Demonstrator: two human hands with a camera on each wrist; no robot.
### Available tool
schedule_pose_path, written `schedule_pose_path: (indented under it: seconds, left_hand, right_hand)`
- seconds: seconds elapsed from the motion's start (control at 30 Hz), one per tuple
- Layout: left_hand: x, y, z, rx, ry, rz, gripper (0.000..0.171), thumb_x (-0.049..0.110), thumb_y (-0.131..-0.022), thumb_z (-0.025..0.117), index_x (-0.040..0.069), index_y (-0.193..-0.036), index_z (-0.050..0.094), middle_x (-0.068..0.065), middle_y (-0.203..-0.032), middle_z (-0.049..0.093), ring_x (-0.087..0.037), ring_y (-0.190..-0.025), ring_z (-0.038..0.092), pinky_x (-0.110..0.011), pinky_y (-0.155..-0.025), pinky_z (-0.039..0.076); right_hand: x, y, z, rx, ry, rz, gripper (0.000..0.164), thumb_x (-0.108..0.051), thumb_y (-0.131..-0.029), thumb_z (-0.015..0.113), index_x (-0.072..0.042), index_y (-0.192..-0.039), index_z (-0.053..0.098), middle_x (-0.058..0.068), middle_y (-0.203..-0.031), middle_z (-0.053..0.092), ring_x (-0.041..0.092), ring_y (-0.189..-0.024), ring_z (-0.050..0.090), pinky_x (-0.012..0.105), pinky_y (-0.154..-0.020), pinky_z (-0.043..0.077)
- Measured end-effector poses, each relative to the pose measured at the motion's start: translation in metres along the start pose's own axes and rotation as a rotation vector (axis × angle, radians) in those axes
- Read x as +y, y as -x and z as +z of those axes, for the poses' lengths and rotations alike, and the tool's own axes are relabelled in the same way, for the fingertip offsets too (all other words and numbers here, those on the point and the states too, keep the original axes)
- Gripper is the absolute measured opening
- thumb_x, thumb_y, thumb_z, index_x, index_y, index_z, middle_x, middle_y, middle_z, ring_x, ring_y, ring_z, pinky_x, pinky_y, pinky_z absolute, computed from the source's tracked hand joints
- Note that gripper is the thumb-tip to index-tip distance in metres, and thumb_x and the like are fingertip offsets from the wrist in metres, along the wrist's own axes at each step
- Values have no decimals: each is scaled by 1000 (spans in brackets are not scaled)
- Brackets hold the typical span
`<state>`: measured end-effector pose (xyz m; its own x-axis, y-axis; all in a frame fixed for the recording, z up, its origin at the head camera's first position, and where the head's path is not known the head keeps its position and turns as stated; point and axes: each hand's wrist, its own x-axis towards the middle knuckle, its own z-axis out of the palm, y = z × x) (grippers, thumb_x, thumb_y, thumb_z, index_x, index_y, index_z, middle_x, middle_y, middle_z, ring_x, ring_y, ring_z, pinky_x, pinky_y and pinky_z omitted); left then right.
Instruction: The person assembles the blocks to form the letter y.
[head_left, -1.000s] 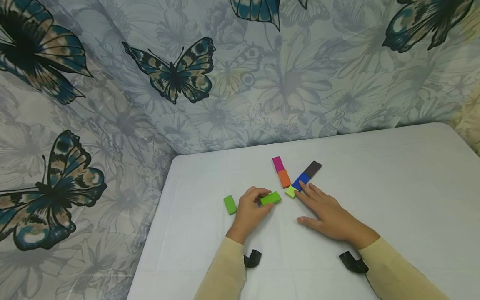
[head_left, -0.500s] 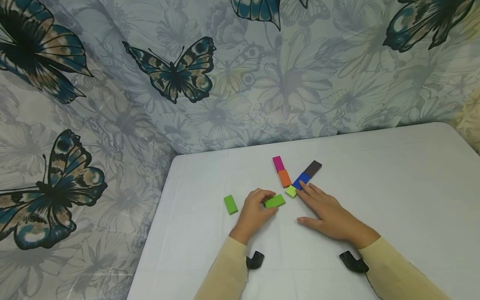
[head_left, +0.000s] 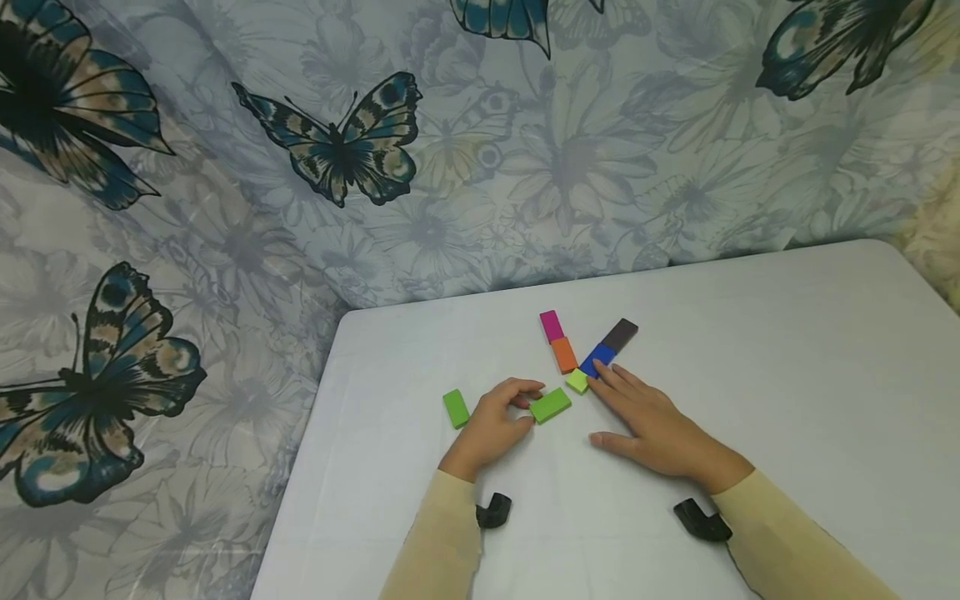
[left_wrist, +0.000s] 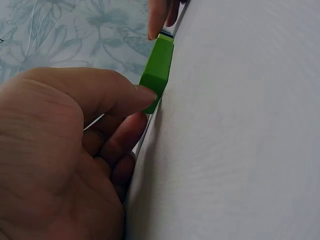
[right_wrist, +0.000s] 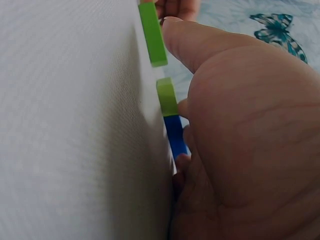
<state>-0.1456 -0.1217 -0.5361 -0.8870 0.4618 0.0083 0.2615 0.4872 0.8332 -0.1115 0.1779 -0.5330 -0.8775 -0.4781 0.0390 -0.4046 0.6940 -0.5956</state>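
In the head view my left hand is at the left end of a green block that lies on the table. Its thumb and fingertips are spread around that end, with a small gap showing at the index finger. From the left wrist, the thumb overlaps the near end of the block. My right hand lies with straight fingers, its fingertips on the blue block and beside the small yellow-green block. Beyond the blue one, a dark brown block continues the slanting row.
An orange block and a magenta block form a second slanting row. Another green block lies left of my left hand. The white table ends at a butterfly-patterned cloth.
My left hand moved the green block slightly toward me and right, then drew back left with its fingers loosened. My right hand stayed in place. The head view shifted slightly.
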Motion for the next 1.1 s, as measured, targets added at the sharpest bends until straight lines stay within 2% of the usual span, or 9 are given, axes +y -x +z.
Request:
schedule_pose_path:
  seconds: [0.3, 1.1]
  left_hand:
    - [1, 0, 4, 34, 34, 6, 46, -2, -97, 76, 19, -138, 73, 9, -125, 71, -11, -109, 65, -34, -101, 53]
    - [3, -3, 9, 74, -17, -20, 40, 2, -96, 82, 17, -133, 76, 10, -118, 72, -7, -107, 64, -29, -99, 54]
  right_hand:
    - [-2, 0, -1, 14, 9, -7, 88, -57, -103, 71, -8, -169, 41, 16, -177, 25, 46, -161, 20, 77, -117, 26]
    - [-3, -1, -1, 2, 19, 7, 89, -59, -102, 71, -8, -169, 41, 16, -177, 26, 46, -160, 21, 76, -117, 26]
